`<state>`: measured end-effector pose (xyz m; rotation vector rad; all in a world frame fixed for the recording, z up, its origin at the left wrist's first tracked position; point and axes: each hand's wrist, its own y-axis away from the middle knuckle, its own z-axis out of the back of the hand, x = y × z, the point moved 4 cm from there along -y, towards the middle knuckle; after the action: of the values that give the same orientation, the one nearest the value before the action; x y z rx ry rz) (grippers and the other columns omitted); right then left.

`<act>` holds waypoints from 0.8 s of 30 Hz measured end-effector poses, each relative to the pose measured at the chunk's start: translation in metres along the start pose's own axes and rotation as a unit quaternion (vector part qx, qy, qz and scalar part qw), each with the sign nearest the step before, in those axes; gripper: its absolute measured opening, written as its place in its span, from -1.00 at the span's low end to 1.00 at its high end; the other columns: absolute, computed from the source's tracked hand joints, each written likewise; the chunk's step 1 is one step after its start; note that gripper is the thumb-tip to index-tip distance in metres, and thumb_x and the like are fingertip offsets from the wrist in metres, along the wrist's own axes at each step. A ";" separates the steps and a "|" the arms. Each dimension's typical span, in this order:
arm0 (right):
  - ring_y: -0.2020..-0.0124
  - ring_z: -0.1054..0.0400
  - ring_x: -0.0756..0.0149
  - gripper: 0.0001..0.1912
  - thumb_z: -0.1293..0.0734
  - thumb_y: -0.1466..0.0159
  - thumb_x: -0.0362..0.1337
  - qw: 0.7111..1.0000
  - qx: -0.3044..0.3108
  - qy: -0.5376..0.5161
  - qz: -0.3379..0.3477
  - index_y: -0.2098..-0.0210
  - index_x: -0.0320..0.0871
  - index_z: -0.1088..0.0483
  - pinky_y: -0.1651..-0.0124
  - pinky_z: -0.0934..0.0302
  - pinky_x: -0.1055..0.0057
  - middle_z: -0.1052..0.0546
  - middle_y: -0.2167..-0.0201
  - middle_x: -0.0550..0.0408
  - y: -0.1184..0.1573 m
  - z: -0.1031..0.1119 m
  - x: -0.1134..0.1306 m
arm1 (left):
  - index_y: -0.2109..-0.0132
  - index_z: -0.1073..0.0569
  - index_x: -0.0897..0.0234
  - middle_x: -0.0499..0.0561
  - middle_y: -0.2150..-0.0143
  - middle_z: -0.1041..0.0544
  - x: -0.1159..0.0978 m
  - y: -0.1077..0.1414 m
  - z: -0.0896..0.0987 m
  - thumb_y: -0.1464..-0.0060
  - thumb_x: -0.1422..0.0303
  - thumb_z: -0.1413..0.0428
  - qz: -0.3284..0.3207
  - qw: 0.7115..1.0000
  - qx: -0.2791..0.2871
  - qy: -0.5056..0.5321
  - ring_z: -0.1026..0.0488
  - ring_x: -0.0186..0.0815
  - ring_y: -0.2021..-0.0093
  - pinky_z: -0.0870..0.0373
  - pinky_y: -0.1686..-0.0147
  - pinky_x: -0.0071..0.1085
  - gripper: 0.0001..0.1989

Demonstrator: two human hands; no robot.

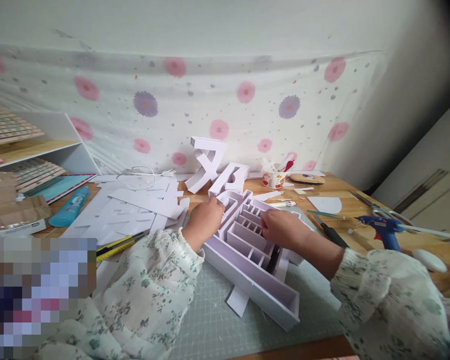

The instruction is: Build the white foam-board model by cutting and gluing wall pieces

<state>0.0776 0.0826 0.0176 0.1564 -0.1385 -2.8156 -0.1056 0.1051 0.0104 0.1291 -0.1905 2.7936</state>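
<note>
A white foam-board letter form (262, 297) with raised walls and several inner compartments lies at a slant on the grey-green cutting mat (200, 315). My left hand (205, 220) is closed at its far left part, with the fingertips curled over a wall. Across from it, my right hand (283, 227) is closed at the right side, thumb and fingers pressed in by the small dividers. The right fingertips are mostly hidden. A small white board piece (238, 301) sticks out from beneath the near wall.
Behind stand white letter shapes (213, 157) and a paper cup (274, 179) of tools. Cut white sheets (116, 212) and a yellow cutter (116, 247) lie left. Right are a blue glue gun (384, 230), scissors (375, 206), a black-handled knife (332, 234) and a white mouse-shaped object (429, 260).
</note>
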 end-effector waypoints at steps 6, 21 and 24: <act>0.22 -0.49 0.09 -0.80 -0.25 -0.14 -0.36 1.000 -0.017 -0.002 -0.019 0.28 -0.18 -0.49 0.31 -0.24 0.36 -0.58 0.21 -0.10 0.002 0.001 0.001 | 0.19 -0.52 0.33 0.19 0.18 -0.44 0.000 -0.001 0.000 -0.08 0.61 0.12 0.003 1.000 0.002 -0.002 -0.48 -0.14 0.30 -0.33 0.35 -0.29 -0.66; 0.22 -0.51 0.06 -0.78 -0.24 -0.15 -0.41 0.999 -0.027 -0.019 -0.023 0.31 -0.20 -0.51 0.30 -0.26 0.35 -0.59 0.26 -0.12 0.002 0.001 0.002 | 0.15 -0.51 0.30 0.17 0.15 -0.44 0.001 0.001 0.000 -0.13 0.57 0.10 0.009 1.000 0.011 -0.013 -0.48 -0.18 0.28 -0.33 0.35 -0.35 -0.69; 0.20 -0.52 0.05 -0.77 -0.22 -0.16 -0.43 0.999 -0.032 -0.022 -0.017 0.30 -0.20 -0.51 0.28 -0.27 0.34 -0.59 0.27 -0.13 0.002 -0.001 0.003 | 0.17 -0.50 0.28 0.15 0.16 -0.44 0.001 0.001 -0.001 -0.14 0.57 0.08 0.012 1.000 0.013 -0.017 -0.48 -0.20 0.28 -0.32 0.35 -0.38 -0.72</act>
<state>0.0758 0.0792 0.0162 0.0844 -0.0569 -2.8546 -0.1073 0.1050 0.0095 0.1814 -0.1651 2.8192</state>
